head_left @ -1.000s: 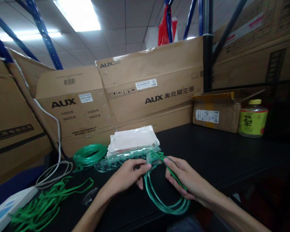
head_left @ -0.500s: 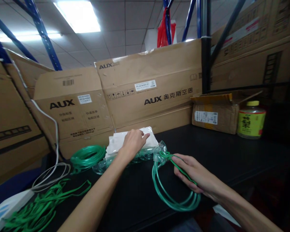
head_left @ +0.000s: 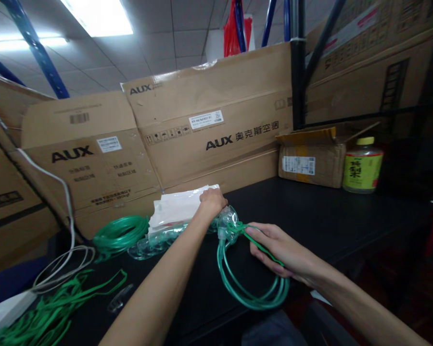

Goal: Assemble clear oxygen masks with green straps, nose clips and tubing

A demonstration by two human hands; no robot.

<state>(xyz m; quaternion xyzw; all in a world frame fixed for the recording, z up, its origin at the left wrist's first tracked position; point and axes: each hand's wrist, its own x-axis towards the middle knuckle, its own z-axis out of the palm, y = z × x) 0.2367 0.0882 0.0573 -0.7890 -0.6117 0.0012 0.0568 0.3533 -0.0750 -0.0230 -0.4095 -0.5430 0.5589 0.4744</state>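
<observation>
My right hand [head_left: 270, 247] is closed around the green strap and coiled tubing of a clear oxygen mask [head_left: 228, 222]. The tubing [head_left: 252, 303] hangs in a loop below my fingers, over the black tabletop. At the right end of a stack of white plastic bags [head_left: 180, 206], my left hand [head_left: 213, 199] has its fingers curled down on a bag's edge; the fingertips are partly hidden. Several more clear green masks [head_left: 147, 247] lie in a row before the stack, partly behind my left forearm. A green tubing coil [head_left: 120, 233] rests to their left.
Green elastic straps [head_left: 54, 307] lie in a heap at the front left, beside a white power strip [head_left: 10, 312] and its cable. Large cardboard boxes [head_left: 216, 168] wall off the back. A small open carton [head_left: 310, 166] and a yellow-labelled jar [head_left: 363, 166] stand at the right.
My left hand has slid right across the white bags, and its fingers have curled at their right end. My right hand still holds the mask's strap and tubing. The view has shifted slightly.
</observation>
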